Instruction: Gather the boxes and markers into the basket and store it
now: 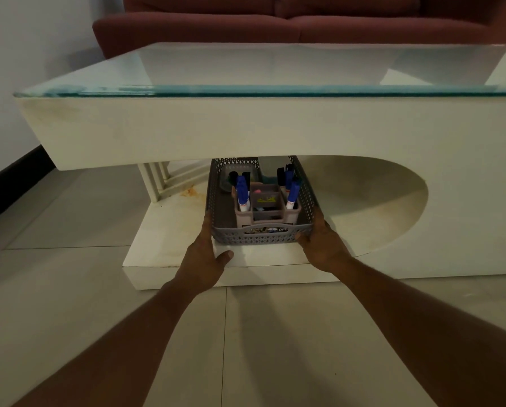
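Left hand [206, 254] and right hand [322, 245] are clasping the grey perforated plastic basket [263, 235] by its near corners — long axis pointing far, under the white glass-topped surface [187, 124].

Dim, soft indoor light. Pale glare across the glass tabletop [245, 69] above the hands. Deep shade beneath it. Wide-angle bending at edges. Mostly sharp.

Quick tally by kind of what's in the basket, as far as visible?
Markers, blue-capped: 3
Markers, dark-capped: about 3, partly hidden
Pink organiser box: 1
Dark lidded box behind: 1
Total: about 8, in the grey basket; its rear is hidden under the table.
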Demonstrator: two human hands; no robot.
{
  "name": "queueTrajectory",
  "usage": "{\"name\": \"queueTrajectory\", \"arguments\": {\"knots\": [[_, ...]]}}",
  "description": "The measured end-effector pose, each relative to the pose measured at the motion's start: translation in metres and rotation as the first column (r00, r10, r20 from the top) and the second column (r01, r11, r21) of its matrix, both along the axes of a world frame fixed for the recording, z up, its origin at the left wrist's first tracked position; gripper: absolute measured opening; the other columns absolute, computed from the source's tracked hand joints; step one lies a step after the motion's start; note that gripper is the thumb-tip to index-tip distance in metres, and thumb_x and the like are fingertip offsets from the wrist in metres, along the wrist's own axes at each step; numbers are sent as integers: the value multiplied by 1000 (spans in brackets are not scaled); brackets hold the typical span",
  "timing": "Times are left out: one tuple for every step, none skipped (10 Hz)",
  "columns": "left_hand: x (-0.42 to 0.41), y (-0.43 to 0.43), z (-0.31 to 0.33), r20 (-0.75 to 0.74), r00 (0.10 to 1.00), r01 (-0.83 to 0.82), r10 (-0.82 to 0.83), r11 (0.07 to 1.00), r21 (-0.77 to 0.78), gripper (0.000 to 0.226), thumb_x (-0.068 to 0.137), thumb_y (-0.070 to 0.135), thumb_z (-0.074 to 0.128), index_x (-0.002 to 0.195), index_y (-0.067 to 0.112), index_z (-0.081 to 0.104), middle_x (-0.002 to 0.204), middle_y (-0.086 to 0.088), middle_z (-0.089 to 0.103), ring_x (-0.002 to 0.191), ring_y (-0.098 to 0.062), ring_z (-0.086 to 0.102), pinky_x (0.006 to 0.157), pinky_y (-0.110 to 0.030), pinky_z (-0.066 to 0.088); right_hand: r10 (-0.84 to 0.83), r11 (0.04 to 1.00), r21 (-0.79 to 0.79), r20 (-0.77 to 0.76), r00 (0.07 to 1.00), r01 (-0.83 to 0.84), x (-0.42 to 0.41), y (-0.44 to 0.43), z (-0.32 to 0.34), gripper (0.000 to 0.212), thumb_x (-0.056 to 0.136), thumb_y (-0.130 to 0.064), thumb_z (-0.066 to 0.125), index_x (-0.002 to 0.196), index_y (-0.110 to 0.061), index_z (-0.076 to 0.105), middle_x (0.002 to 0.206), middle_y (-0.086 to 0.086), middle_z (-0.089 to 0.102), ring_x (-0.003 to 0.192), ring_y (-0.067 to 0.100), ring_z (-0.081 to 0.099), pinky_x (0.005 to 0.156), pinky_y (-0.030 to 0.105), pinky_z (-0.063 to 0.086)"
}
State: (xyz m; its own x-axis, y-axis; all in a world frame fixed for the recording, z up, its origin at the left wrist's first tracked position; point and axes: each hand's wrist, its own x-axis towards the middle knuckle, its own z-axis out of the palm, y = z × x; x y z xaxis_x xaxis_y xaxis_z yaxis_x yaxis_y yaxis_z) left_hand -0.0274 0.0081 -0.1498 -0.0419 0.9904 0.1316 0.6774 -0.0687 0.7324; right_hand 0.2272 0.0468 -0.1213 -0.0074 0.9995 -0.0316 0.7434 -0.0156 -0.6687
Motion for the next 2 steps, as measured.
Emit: {"name": "queueTrajectory", "arguments": {"knots": [[6, -13, -1, -33, 998, -47, 49, 996, 71, 94, 88, 18, 67, 153, 32, 0, 149, -6, 38, 128, -26, 48, 98, -33, 44, 1, 998, 63, 42, 999, -4, -1, -9, -1, 77, 95, -26, 59, 152, -28, 8, 134, 13, 47, 111, 31, 60, 88, 49, 57], [14, -26, -1, -263, 946, -116, 188, 957, 266, 70, 88, 20, 64, 144, 18, 22, 129, -11, 44, 110, -24, 53, 82, -32, 52, -85, 975, 218, 242, 966, 31, 1, -14, 4, 61, 92, -30, 58, 141, -21, 22, 125, 12, 47, 102, 30, 62, 76, 46, 60]]}}
